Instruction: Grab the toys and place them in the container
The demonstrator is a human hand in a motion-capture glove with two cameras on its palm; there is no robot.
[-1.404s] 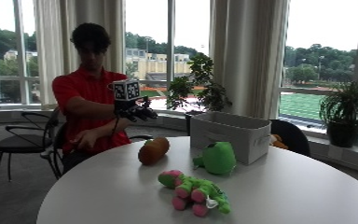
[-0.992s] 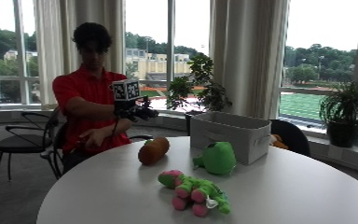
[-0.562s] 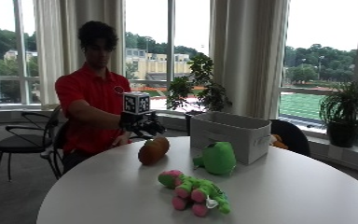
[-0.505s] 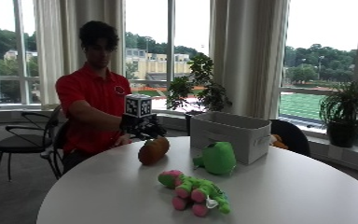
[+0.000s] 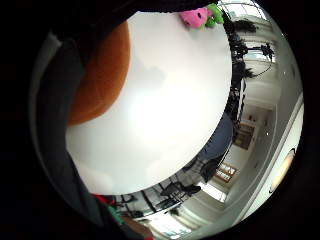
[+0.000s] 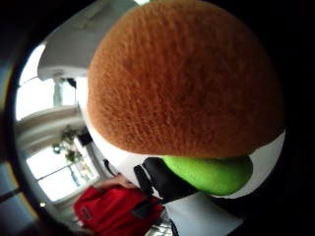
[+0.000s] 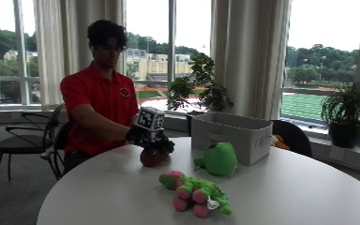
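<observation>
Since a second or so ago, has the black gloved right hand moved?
Yes. The black gloved right hand has come down from chest height, towards the white fabric container, and now rests on the round brown plush toy on the white round table.

A round white counter in a windowed room with plants and chairs

The white counter point(image 7: 304, 197) fills the foreground; behind it tall windows point(image 7: 326, 51) framed by pale curtains point(image 7: 249, 56) look onto trees and a green field. A leafy plant point(image 7: 198, 89) stands by the glass, a potted plant point(image 7: 348, 112) sits on the sill at the far side, a black chair point(image 7: 24, 140) stands near the person in a red shirt point(image 7: 99, 103), and a dark chair point(image 7: 292, 133) sits beyond the counter.
</observation>
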